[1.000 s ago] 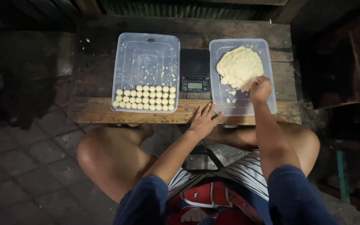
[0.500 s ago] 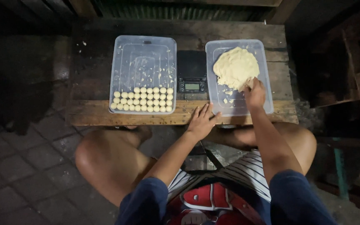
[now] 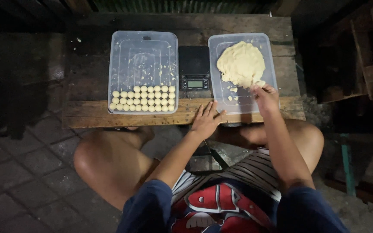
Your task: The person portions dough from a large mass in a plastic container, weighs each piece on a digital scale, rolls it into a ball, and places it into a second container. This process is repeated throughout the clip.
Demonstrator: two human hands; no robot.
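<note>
Dough mound [image 3: 241,64] just beyond right hand [image 3: 265,97] grip, fingertips touching its edge

Left hand [image 3: 206,119] lies flat, palm down, fingers spread, forearm extended forward. Right hand [image 3: 265,96] reaches farther forward, fingers curled in a pinch.

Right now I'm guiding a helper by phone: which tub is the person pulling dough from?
On the low wooden table, a small black digital scale sits between two clear plastic tubs. Take the tub to its right, where the right hand reaches: it holds one pale dough mass, not rows of small balls.
</note>
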